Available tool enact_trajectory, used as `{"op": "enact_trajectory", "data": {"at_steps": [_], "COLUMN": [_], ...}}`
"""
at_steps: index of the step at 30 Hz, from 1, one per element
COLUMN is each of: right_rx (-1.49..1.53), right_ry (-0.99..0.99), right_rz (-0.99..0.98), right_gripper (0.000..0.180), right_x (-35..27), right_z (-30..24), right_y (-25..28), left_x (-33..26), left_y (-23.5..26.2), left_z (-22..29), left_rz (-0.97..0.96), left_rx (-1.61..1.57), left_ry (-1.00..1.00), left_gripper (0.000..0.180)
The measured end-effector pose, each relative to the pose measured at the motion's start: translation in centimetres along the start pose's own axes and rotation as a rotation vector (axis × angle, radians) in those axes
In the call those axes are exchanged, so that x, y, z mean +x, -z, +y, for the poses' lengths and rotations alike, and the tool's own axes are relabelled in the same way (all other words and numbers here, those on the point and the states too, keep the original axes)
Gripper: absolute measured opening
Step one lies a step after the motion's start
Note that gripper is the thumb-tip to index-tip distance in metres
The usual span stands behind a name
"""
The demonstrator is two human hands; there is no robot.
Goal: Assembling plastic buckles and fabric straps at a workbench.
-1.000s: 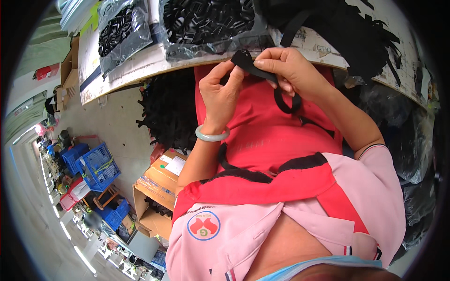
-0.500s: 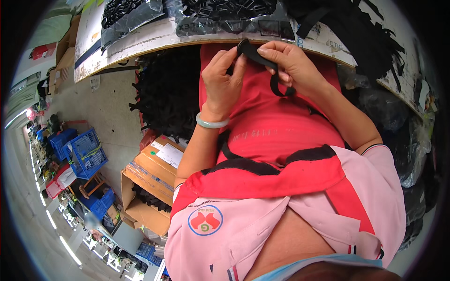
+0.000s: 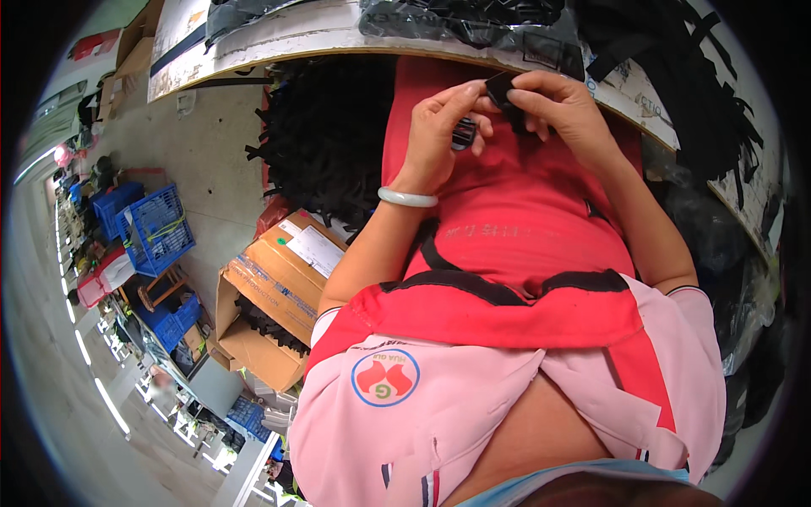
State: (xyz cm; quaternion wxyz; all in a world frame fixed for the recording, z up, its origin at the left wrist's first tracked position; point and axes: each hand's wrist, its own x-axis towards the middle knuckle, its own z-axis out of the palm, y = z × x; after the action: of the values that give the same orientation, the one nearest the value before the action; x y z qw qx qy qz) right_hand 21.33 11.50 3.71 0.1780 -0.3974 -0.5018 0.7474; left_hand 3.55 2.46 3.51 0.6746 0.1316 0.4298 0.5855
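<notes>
Over my red apron, close to the table's front edge, both hands are closed around black pieces. My left hand (image 3: 431, 142), with a pale bangle at the wrist, keeps a black plastic buckle (image 3: 463, 133) within its curled fingers. Its thumb and fingertip also meet the left edge of a black webbing strap (image 3: 499, 88). On the strap's other side, my right hand (image 3: 568, 117) pinches it between thumb and fingers. The strap's lower part is partly hidden behind the right fingers. I cannot tell whether strap and buckle are joined.
Ahead lies a worn white table (image 3: 279, 46) with a plastic bag of black buckles (image 3: 473, 21). Black straps (image 3: 710, 110) hang over its right side. A dark heap of webbing (image 3: 325, 139) is underneath. An open cardboard box (image 3: 279, 283) and blue crates (image 3: 156, 228) stand left.
The strap, earlier stretched between both hands with a loop hanging, is now gathered at the fingertips. A buckle shows in my left hand. The whole view has shifted slightly.
</notes>
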Motion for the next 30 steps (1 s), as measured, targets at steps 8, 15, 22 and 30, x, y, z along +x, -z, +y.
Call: {"op": "enact_trajectory", "data": {"at_steps": [8, 15, 22, 30], "right_rx": [-0.377, -0.172, 0.261, -0.115], "right_ry": [0.503, -0.017, -0.267, 0.187], "right_rz": [0.088, -0.045, -0.206, 0.094], "right_gripper": [0.011, 0.020, 0.017, 0.014], "right_x": [-1.3, -0.5, 0.8, 1.3], "right_z": [-2.5, -2.9, -0.7, -1.6], "right_y": [-1.8, -1.4, -0.7, -0.6], "left_x": [0.3, 0.2, -0.7, -5.2], "left_y": [-0.5, -0.6, 0.7, 3.4], "left_z": [0.4, -0.2, 1.3, 6.4], "left_rz": [0.102, 0.120, 0.023, -0.034], "left_rx": [0.217, 0.499, 0.590, 0.693], "left_ry": [-0.272, -0.421, -0.271, 0.011], "left_gripper": [0.020, 0.014, 0.015, 0.010]}}
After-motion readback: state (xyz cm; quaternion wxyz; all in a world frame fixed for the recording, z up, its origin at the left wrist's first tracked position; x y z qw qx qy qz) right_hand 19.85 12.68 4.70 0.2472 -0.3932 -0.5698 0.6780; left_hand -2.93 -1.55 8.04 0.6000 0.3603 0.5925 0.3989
